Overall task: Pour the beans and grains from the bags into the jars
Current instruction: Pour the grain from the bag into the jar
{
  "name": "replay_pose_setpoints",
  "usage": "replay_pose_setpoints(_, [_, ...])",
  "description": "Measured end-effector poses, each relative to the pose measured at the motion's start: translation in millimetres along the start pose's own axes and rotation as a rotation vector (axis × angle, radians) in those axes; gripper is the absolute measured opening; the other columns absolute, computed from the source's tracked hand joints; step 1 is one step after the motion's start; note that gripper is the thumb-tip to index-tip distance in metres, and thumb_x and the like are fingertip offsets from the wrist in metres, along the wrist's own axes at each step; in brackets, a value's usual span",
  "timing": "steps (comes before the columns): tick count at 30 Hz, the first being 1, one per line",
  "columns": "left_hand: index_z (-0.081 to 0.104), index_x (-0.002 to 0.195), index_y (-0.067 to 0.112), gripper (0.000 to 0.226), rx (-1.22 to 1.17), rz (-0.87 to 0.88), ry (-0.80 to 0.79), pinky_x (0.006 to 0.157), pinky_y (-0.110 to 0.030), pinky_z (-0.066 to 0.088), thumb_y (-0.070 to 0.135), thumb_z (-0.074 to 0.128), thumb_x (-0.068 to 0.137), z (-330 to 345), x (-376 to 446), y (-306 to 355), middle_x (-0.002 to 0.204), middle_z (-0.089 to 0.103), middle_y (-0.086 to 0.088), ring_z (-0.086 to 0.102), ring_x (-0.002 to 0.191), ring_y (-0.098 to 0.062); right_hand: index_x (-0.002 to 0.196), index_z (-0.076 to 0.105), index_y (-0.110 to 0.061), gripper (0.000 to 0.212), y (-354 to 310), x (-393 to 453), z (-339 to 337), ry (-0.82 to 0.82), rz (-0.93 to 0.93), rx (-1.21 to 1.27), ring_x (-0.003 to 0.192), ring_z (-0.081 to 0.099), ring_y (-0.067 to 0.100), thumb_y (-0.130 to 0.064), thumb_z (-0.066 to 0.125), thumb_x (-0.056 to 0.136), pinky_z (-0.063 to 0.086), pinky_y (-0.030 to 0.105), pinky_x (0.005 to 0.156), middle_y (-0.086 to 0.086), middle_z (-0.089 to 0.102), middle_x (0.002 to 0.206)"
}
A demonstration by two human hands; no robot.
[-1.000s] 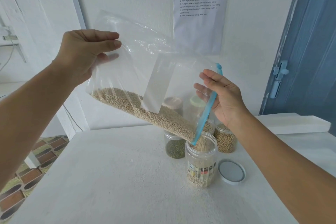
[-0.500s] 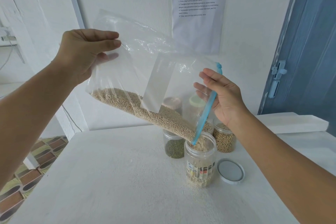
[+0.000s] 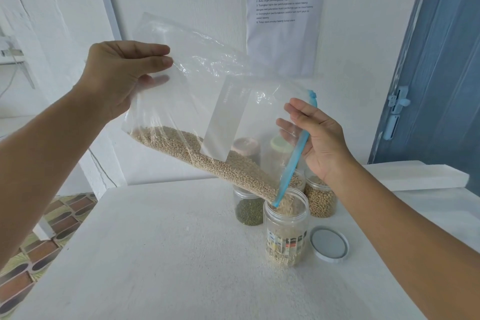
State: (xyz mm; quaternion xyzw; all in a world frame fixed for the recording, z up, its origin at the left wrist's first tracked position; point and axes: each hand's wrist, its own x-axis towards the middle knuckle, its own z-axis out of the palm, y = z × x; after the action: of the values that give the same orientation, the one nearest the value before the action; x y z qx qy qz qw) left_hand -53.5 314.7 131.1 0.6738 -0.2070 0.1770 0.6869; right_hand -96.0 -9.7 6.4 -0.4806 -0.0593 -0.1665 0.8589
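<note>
From the head view, we are in the middle of the pour. Our left hand (image 3: 122,78) pinches the raised bottom corner of the clear zip bag (image 3: 192,101), thumb behind the film and fingers in front, so its grip is clamped on the plastic. Our right hand (image 3: 319,140) holds the bag's mouth end by the blue zip strip (image 3: 293,161), fingers fairly straight with the thumb side behind the film; that grip is closed on the strip. The bag slants down to the right, and the pale grains (image 3: 207,158) lie along its low edge, running out at the bottom corner into the open labelled jar (image 3: 285,231) on the bench (image 3: 155,254). The jar looks only partly filled, and much grain remains in the bag.

Behind it stand a jar of green beans (image 3: 248,209) and a jar of tan beans (image 3: 320,197); a loose lid (image 3: 329,244) lies just beside the open jar.

We judge the next move calls for lifting the left corner higher while keeping the spout over the jar's rim.
</note>
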Motion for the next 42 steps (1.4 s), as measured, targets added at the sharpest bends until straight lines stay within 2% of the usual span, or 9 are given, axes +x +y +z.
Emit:
replay_pose_setpoints(6, [0.085,0.085,0.015,0.015,0.000,-0.001,0.000,0.090,-0.040,0.063,0.002,0.086,0.078,-1.2,2.6,-2.4,0.082,0.079,-0.004,0.060,0.097,-0.033,0.110,0.077,-0.012,0.023,-2.2,0.9,1.1,0.003,0.000,-0.002,0.098,0.077,0.032,0.001,0.069,0.093,0.063,0.037,0.083,0.004,0.078,0.111])
replay_pose_setpoints(11, [0.082,0.092,0.010,0.017,-0.003,0.004,0.001,0.090,-0.039,0.063,0.000,0.086,0.078,0.5,3.1,-4.0,0.081,0.078,-0.004,0.069,0.086,-0.022,0.110,0.077,-0.013,0.023,-2.5,0.7,-0.8,0.010,0.001,-0.010,0.099,0.077,0.032,0.000,0.070,0.093,0.063,0.038,0.086,0.004,0.078,0.112])
replay_pose_setpoints(14, [0.082,0.091,0.010,0.017,-0.006,0.005,-0.005,0.089,-0.039,0.063,0.000,0.086,0.078,2.2,3.3,-5.0,0.080,0.078,-0.003,0.073,0.087,-0.019,0.109,0.077,-0.013,0.023,-0.8,-0.4,-2.7,0.014,0.009,-0.010,0.099,0.077,0.032,0.000,0.070,0.093,0.062,0.039,0.088,0.004,0.078,0.112])
replay_pose_setpoints(22, [0.084,0.086,0.013,0.016,-0.007,0.006,-0.017,0.090,-0.040,0.063,0.001,0.086,0.077,1.7,2.9,-6.6,0.079,0.078,-0.003,0.070,0.085,-0.022,0.109,0.077,-0.013,0.022,2.6,-4.3,-3.8,0.020,0.025,0.000,0.097,0.077,0.030,0.000,0.070,0.093,0.062,0.036,0.083,0.004,0.078,0.112])
replay_pose_setpoints(27, [0.084,0.090,0.012,0.016,0.002,0.007,-0.021,0.089,-0.040,0.063,0.000,0.086,0.078,2.7,2.4,-5.9,0.083,0.078,-0.005,0.069,0.083,-0.022,0.111,0.077,-0.014,0.023,2.7,-5.5,-3.6,0.027,0.015,0.000,0.098,0.077,0.029,-0.001,0.070,0.093,0.062,0.037,0.085,0.003,0.078,0.113])
replay_pose_setpoints(33, [0.084,0.086,0.013,0.016,-0.012,0.006,-0.028,0.090,-0.040,0.063,0.001,0.086,0.077,2.5,3.2,-4.4,0.084,0.078,-0.005,0.068,0.093,-0.026,0.110,0.077,-0.014,0.023,2.0,-6.4,-2.5,0.026,0.009,-0.014,0.095,0.078,0.027,0.000,0.070,0.093,0.062,0.034,0.082,0.002,0.078,0.111])
replay_pose_setpoints(42, [0.084,0.086,0.013,0.016,-0.018,0.010,-0.036,0.090,-0.040,0.063,0.001,0.087,0.077,2.0,5.8,-4.4,0.083,0.078,-0.005,0.068,0.091,-0.026,0.111,0.077,-0.013,0.024,3.2,-5.8,-2.4,0.033,0.005,-0.011,0.096,0.078,0.028,0.000,0.070,0.093,0.062,0.034,0.081,0.003,0.078,0.112])
